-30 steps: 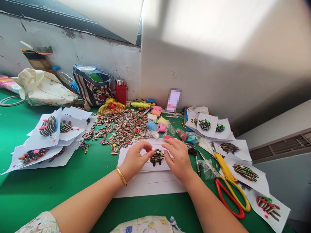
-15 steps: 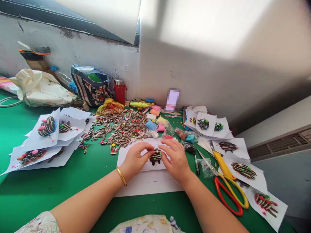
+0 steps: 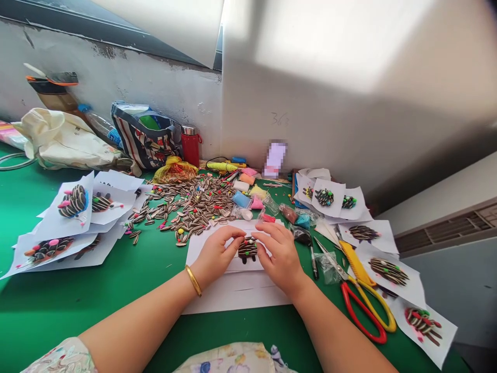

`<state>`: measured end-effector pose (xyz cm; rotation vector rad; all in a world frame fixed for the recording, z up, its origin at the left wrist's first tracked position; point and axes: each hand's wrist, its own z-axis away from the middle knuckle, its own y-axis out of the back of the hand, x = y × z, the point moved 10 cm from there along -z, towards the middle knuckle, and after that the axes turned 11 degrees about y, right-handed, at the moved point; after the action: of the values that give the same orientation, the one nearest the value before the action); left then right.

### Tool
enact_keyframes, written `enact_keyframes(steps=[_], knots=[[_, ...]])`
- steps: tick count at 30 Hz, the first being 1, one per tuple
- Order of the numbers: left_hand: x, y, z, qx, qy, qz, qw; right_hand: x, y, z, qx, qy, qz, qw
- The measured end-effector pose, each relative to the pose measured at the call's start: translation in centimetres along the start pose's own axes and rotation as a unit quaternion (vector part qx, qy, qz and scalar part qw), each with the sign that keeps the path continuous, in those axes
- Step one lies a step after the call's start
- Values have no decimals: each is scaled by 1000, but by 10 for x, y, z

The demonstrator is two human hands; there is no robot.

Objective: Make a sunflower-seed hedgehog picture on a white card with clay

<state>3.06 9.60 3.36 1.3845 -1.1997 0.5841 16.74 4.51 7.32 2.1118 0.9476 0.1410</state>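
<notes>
A small brown clay figure (image 3: 247, 249) covered with striped sunflower seeds and coloured beads sits on a white paper sheet (image 3: 233, 282) on the green table. My left hand (image 3: 214, 255) pinches its left side with thumb and forefinger. My right hand (image 3: 280, 255) presses fingertips against its right side. A gold bangle circles my left wrist. Behind the paper lies a spread of loose sunflower seeds (image 3: 190, 204) mixed with small coloured beads.
Finished seed figures on paper lie at left (image 3: 73, 207) and right (image 3: 382, 269). Red and yellow scissors (image 3: 365, 305) rest right of my hand. Clay packets (image 3: 243, 199), a red flask (image 3: 191, 146), a striped bag (image 3: 144, 135) and a cloth bag (image 3: 66, 140) line the wall.
My right hand has closed in from beside the figure onto its right side. Both hands and the figure sit slightly nearer together; the view has drifted a little.
</notes>
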Motion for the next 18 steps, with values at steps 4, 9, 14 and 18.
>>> enact_keyframes(steps=[4,9,14,18], knots=[[-3,2,0,-2,18,-12,1000,1,1,0,1,-3,-1,1000],[-2,-1,0,-11,20,-14,1000,5,5,0,12,-7,0,1000],[-1,-2,-2,-8,20,-8,1000,5,6,0,16,-5,2,1000],[-3,-7,-2,-35,24,-24,999,3,2,0,12,4,-1,1000]])
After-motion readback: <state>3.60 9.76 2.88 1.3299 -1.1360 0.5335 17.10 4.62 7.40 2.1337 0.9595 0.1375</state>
